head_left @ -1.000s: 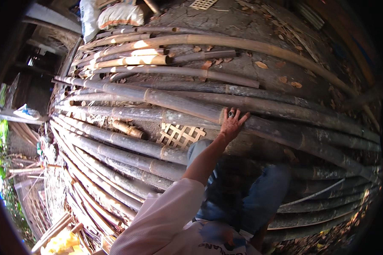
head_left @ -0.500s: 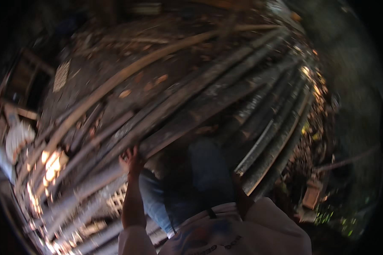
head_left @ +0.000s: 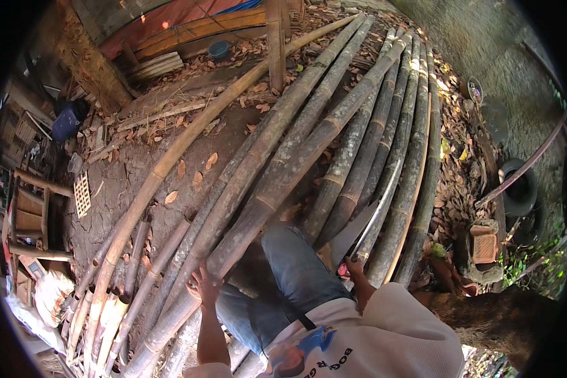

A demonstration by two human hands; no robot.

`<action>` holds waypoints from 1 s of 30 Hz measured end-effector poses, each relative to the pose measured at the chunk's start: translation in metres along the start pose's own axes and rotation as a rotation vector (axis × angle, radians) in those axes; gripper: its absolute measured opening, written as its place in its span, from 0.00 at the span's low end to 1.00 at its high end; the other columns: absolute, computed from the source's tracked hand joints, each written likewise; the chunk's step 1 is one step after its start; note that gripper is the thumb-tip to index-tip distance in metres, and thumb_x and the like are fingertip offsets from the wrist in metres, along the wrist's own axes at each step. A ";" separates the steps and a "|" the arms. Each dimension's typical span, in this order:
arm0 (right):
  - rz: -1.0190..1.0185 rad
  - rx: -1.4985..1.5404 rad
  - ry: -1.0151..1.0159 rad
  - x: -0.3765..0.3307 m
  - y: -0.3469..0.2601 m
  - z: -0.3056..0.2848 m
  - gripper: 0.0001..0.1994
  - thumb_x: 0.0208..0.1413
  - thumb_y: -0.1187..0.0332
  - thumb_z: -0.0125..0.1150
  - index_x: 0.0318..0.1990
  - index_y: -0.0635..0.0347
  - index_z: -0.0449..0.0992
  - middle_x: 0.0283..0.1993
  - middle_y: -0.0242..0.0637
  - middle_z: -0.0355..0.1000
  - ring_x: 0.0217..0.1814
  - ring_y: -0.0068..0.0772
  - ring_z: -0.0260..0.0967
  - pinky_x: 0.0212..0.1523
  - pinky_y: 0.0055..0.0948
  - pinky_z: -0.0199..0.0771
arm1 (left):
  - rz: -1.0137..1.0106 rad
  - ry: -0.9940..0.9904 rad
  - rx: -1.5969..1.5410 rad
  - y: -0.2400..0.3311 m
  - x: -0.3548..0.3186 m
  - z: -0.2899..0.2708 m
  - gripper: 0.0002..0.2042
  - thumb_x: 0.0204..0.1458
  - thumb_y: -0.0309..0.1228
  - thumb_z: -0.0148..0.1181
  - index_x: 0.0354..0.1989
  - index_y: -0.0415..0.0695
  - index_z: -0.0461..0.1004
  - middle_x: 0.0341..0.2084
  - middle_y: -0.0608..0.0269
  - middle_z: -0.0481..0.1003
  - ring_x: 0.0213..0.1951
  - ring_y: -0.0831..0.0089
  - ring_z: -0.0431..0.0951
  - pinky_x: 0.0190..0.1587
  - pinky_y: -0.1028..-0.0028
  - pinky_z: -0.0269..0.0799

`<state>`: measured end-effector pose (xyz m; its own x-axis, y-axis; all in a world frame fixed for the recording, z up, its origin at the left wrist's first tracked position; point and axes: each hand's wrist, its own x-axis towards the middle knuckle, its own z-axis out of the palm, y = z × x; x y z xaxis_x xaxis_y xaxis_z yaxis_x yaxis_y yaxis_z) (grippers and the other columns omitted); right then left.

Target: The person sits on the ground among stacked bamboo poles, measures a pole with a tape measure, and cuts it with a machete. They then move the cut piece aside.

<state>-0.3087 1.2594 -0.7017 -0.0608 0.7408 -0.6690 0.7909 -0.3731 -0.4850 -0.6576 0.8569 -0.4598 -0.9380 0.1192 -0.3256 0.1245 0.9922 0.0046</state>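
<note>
Long bamboo poles lie fanned out over the ground beneath me. My left hand [head_left: 205, 288] rests against one thick bamboo pole [head_left: 274, 189], near where a cut or joint shows, fingers spread and not wrapped round it. In my right hand [head_left: 357, 272], by my right thigh, is a handsaw [head_left: 351, 234]. Its broad grey blade points up and away over the poles, and a bit of red handle shows at the grip. Most of that grip is hidden by my hand. My bent legs in jeans stand among the poles.
One thin tan pole [head_left: 164, 165] curves along the left. Beyond it stand a wooden post [head_left: 276, 47], a blue bucket [head_left: 219, 50] and a wooden chair-like frame [head_left: 31, 217]. At right are a tyre [head_left: 518, 188], a brick [head_left: 484, 248] and a concrete wall [head_left: 479, 38]. Dry leaves litter the ground.
The earlier frame is motion-blurred and darker; now the view is sharp. The saw blade, not discernible before, shows by my right hand. My left hand stays on the pole.
</note>
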 end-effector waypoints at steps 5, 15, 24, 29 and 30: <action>0.102 0.202 0.058 0.009 0.027 -0.056 0.21 0.58 0.58 0.61 0.56 0.57 0.72 0.53 0.50 0.71 0.48 0.49 0.75 0.37 0.53 0.87 | 0.125 -0.042 -0.113 0.041 0.007 -0.002 0.56 0.39 0.43 0.77 0.75 0.67 0.43 0.66 0.35 0.54 0.70 0.37 0.53 0.68 0.34 0.33; -0.534 0.245 0.597 -0.076 -0.168 -0.034 0.14 0.59 0.65 0.58 0.50 0.60 0.74 0.44 0.47 0.73 0.47 0.39 0.71 0.48 0.40 0.72 | 0.127 0.007 -0.077 0.031 0.011 -0.006 0.55 0.39 0.43 0.76 0.75 0.66 0.43 0.62 0.40 0.59 0.68 0.41 0.57 0.68 0.36 0.36; -0.078 0.524 -0.524 -0.111 -0.362 0.096 0.55 0.49 0.36 0.68 0.73 0.59 0.44 0.72 0.51 0.48 0.71 0.54 0.55 0.65 0.54 0.66 | 0.134 -0.005 -0.134 0.032 0.023 -0.012 0.56 0.36 0.41 0.79 0.74 0.64 0.46 0.61 0.43 0.60 0.67 0.41 0.58 0.67 0.37 0.40; 0.083 0.528 -0.362 -0.120 -0.399 0.136 0.70 0.38 0.32 0.73 0.74 0.63 0.29 0.76 0.52 0.40 0.75 0.55 0.48 0.65 0.67 0.60 | 0.167 0.058 -0.114 0.036 0.027 -0.013 0.54 0.35 0.42 0.79 0.73 0.61 0.49 0.56 0.45 0.65 0.65 0.47 0.61 0.67 0.38 0.41; 0.062 0.512 -0.351 -0.121 -0.398 0.140 0.71 0.38 0.32 0.73 0.74 0.65 0.29 0.76 0.52 0.39 0.75 0.55 0.48 0.66 0.66 0.59 | 0.179 0.057 -0.122 0.037 0.027 -0.016 0.54 0.36 0.42 0.79 0.73 0.61 0.49 0.56 0.45 0.65 0.64 0.48 0.61 0.67 0.38 0.41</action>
<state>-0.7012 1.2398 -0.5062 -0.2895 0.5142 -0.8073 0.4123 -0.6942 -0.5900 -0.6834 0.8969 -0.4530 -0.9214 0.2927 -0.2555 0.2543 0.9515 0.1729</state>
